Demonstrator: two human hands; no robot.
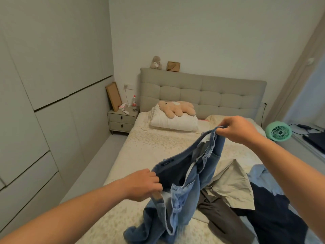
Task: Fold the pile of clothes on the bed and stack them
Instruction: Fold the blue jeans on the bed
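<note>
Over the bed (151,147), my left hand (144,184) and right hand (241,128) each pinch the jeans (186,182) waistband; the trailing legs could snag the clothes pile (246,199).

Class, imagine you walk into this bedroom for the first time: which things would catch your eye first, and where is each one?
First, the blue jeans held up over the bed in the middle, the left hand taking a grip low on the waistband and the right hand pinching it higher. Next, the unfolded pile of clothes at lower right. Then the tan plush bear lying on the folded white quilt by the headboard.
</note>
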